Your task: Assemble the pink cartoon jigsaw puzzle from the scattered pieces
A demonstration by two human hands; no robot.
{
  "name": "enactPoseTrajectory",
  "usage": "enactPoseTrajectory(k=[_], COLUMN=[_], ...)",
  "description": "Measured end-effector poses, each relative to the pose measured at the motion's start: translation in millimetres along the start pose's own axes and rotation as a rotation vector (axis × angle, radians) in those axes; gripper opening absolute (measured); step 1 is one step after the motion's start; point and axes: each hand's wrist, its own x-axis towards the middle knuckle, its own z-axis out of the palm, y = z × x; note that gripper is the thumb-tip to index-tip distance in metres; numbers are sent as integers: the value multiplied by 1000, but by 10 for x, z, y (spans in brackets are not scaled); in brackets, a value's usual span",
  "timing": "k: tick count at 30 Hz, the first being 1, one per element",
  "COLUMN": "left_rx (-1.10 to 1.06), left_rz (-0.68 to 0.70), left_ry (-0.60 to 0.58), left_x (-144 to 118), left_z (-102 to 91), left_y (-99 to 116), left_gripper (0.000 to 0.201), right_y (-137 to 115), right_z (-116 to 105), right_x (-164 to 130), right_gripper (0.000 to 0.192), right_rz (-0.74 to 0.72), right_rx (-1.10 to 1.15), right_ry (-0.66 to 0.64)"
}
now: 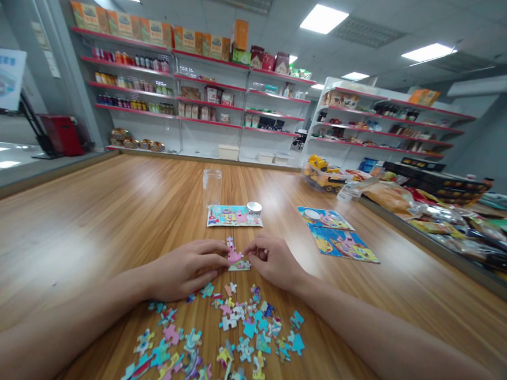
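Just below the middle of the frame, the left hand (187,269) and the right hand (274,261) meet fingertip to fingertip over a small joined cluster of puzzle pieces (235,258) lying flat on the wooden table (104,214). The cluster sits between the two hands, touching both: the left hand's fingers press on it from the left side, and the right hand's thumb and forefinger are pinched together at its right edge, though whether they grip a separate piece or only the cluster's rim is too small to tell. The cluster's longer side runs roughly up and down in the frame, away from the person, with a pink figure at its upper end. Both hands are about equally near it (the left lies flatter, more a steadying palm than a pinch). Lower in the frame, between the forearms, the loose puzzle pieces (225,344) are scattered, well within reach of either hand. Above the hands, toward the centre, lies a picture card (234,216) with a silver lid (254,207) on its right corner and a clear jar (211,187) just behind it.
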Motion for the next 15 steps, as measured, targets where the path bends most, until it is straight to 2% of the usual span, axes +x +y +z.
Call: enactPoseTrajectory(k=[9, 15], left_rx=[-10, -32], left_rz=[-22, -27], left_ry=[-4, 15], left_x=[-7, 4], left_z=[10, 6], left_y=[-11, 9], left_gripper=[35, 33], right_y=[-85, -48], right_z=[-22, -5], right_x=[2, -11], right_gripper=[22, 21], right_rz=[-10, -2], right_rx=[14, 5], right_ry=[-43, -29])
